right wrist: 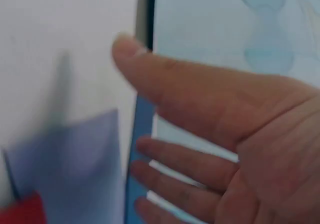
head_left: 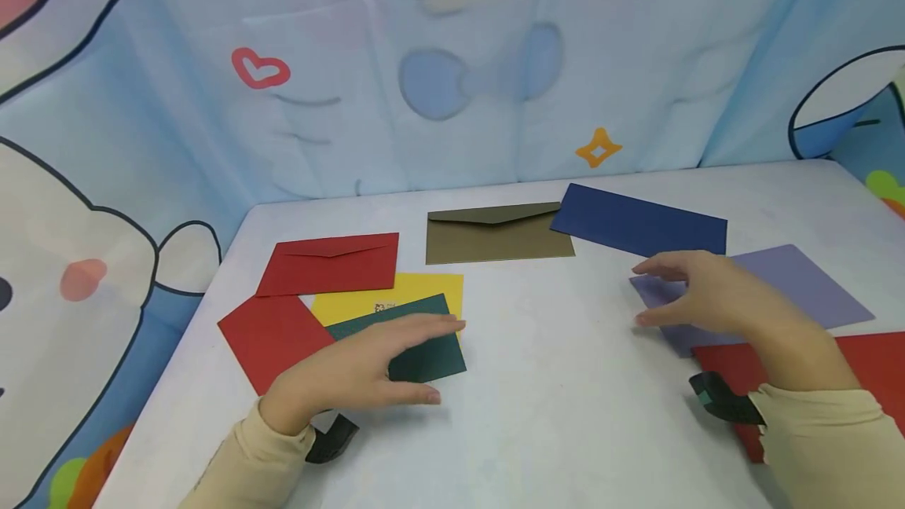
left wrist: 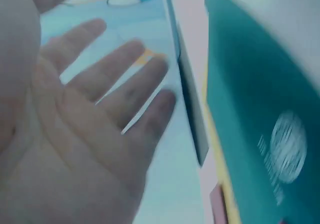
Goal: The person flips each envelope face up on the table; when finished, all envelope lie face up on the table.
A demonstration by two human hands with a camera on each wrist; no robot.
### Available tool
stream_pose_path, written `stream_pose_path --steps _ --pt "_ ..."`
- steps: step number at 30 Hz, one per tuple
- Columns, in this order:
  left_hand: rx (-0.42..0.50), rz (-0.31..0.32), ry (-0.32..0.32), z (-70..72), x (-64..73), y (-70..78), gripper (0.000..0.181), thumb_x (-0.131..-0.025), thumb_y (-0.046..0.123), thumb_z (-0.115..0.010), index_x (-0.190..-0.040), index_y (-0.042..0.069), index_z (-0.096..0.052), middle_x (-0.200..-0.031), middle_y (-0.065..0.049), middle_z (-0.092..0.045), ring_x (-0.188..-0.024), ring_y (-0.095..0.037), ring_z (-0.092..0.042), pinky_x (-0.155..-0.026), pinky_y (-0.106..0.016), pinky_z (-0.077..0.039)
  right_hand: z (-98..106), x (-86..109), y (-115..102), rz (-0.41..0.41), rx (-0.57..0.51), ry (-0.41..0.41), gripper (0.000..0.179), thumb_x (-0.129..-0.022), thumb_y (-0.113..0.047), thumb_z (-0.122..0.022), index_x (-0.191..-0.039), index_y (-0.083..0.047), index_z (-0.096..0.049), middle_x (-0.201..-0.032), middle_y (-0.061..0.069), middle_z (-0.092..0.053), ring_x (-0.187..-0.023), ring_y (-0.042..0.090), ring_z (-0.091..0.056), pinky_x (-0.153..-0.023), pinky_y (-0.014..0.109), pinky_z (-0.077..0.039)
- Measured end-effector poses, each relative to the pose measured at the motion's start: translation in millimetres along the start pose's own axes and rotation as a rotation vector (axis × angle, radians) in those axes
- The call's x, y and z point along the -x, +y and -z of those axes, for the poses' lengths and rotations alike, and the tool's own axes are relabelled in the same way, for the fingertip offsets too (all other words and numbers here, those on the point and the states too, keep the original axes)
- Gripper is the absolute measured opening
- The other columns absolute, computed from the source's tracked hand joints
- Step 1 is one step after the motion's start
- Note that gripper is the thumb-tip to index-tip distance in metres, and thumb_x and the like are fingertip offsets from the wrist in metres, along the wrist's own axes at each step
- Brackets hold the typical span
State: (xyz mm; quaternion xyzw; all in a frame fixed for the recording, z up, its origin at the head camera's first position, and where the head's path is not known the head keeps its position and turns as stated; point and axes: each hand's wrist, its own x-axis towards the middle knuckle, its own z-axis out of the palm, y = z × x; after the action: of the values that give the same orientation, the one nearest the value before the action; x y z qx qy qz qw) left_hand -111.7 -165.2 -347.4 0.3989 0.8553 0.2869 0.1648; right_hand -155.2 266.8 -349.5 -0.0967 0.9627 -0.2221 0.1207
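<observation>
My left hand [head_left: 360, 364] hovers over the dark green envelope [head_left: 427, 358], thumb and fingers spread apart, holding nothing. In the left wrist view its fingers are straight beside the green envelope [left wrist: 260, 99], which bears a pale round mark. The green envelope overlaps a yellow envelope [head_left: 424, 285]. On the right, my right hand [head_left: 735, 297] is above the lavender envelope [head_left: 799, 281], its thumb apart from the fingers and nothing in its grasp. The right wrist view shows that lavender envelope [right wrist: 70, 169] below the thumb. A red envelope [head_left: 877, 368] lies partly hidden under the right forearm.
At the left, two red envelopes [head_left: 332, 265] [head_left: 279, 340] lie near the yellow one. Toward the back edge, an olive-brown envelope [head_left: 495, 242] is overlapped by a navy envelope [head_left: 643, 218]. A patterned blue curtain [head_left: 481, 85] hangs behind the white table [head_left: 537, 415].
</observation>
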Motion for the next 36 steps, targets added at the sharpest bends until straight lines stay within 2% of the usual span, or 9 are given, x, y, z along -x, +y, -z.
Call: stream_pose_path --steps 2,5,9,12,18,23,30,36 --pt "0.037 -0.007 -0.052 -6.3 -3.0 2.1 0.075 -0.093 0.047 -0.070 -0.157 0.027 -0.036 -0.156 0.014 -0.035 -0.144 -0.008 -0.031 -0.113 -0.036 -0.034 5 2.8 8 -0.040 0.035 -0.019 0.088 -0.072 -0.051 -0.088 -0.135 0.002 -0.058 -0.136 0.036 -0.050 -0.125 0.057 -0.041 -0.093 0.075 -0.037" --pt "0.024 0.054 -0.101 -11.5 -4.6 2.7 0.077 -0.093 0.048 -0.070 -0.158 0.028 -0.033 -0.156 0.013 -0.036 -0.143 -0.009 -0.033 -0.113 -0.036 -0.034 9 5.5 15 -0.074 0.098 -0.077 0.094 -0.069 -0.054 -0.088 -0.134 0.006 -0.058 -0.135 0.040 -0.047 -0.124 0.061 -0.039 -0.091 0.076 -0.036" --pt "-0.064 0.198 -0.085 -10.6 -2.6 -0.1 0.080 -0.093 0.050 -0.069 -0.159 0.028 -0.031 -0.155 0.010 -0.039 -0.143 -0.010 -0.034 -0.114 -0.037 -0.033 9 5.8 16 -0.057 0.157 -0.154 0.100 -0.065 -0.057 -0.088 -0.134 0.008 -0.057 -0.136 0.042 -0.043 -0.125 0.064 -0.036 -0.092 0.076 -0.036" --pt "-0.116 0.237 -0.049 -8.0 -1.1 -3.3 0.079 -0.093 0.050 -0.069 -0.159 0.025 -0.033 -0.154 0.007 -0.041 -0.142 -0.012 -0.036 -0.114 -0.037 -0.033 6 6.2 15 -0.022 0.156 -0.165 0.100 -0.066 -0.056 -0.089 -0.136 0.007 -0.056 -0.140 0.040 -0.041 -0.128 0.064 -0.033 -0.094 0.076 -0.034" --pt "-0.134 0.197 -0.020 -6.9 -3.4 -5.1 0.075 -0.094 0.047 -0.069 -0.157 0.022 -0.036 -0.154 0.006 -0.041 -0.142 -0.010 -0.035 -0.113 -0.036 -0.033 -3 4.7 -1 0.069 0.152 -0.188 0.098 -0.066 -0.054 -0.089 -0.139 0.003 -0.057 -0.145 0.033 -0.041 -0.132 0.059 -0.032 -0.098 0.074 -0.034" --pt "-0.116 0.158 -0.002 -7.2 -5.4 -0.8 0.072 -0.094 0.045 -0.070 -0.155 0.020 -0.040 -0.155 0.007 -0.040 -0.142 -0.010 -0.033 -0.114 -0.036 -0.032 -12 4.3 -26 0.188 0.123 -0.261 0.099 -0.066 -0.054 -0.090 -0.143 -0.003 -0.056 -0.152 0.027 -0.039 -0.137 0.054 -0.033 -0.103 0.068 -0.034" --pt "-0.085 0.064 0.016 -11.5 -8.5 7.2 0.070 -0.094 0.042 -0.071 -0.153 0.017 -0.043 -0.153 0.007 -0.042 -0.142 -0.011 -0.034 -0.115 -0.036 -0.031 -26 7.6 -57 0.329 0.056 -0.328 0.091 -0.068 -0.047 -0.091 -0.143 -0.007 -0.058 -0.154 0.016 -0.042 -0.139 0.044 -0.038 -0.107 0.059 -0.035" --pt "-0.101 0.031 0.025 -18.7 -11.5 13.4 0.071 -0.094 0.041 -0.072 -0.153 0.016 -0.043 -0.153 0.008 -0.042 -0.142 -0.011 -0.035 -0.115 -0.034 -0.030 -40 14.8 -83 0.370 0.039 -0.371 0.089 -0.070 -0.048 -0.089 -0.144 -0.011 -0.057 -0.158 0.010 -0.038 -0.141 0.037 -0.035 -0.109 0.056 -0.034"
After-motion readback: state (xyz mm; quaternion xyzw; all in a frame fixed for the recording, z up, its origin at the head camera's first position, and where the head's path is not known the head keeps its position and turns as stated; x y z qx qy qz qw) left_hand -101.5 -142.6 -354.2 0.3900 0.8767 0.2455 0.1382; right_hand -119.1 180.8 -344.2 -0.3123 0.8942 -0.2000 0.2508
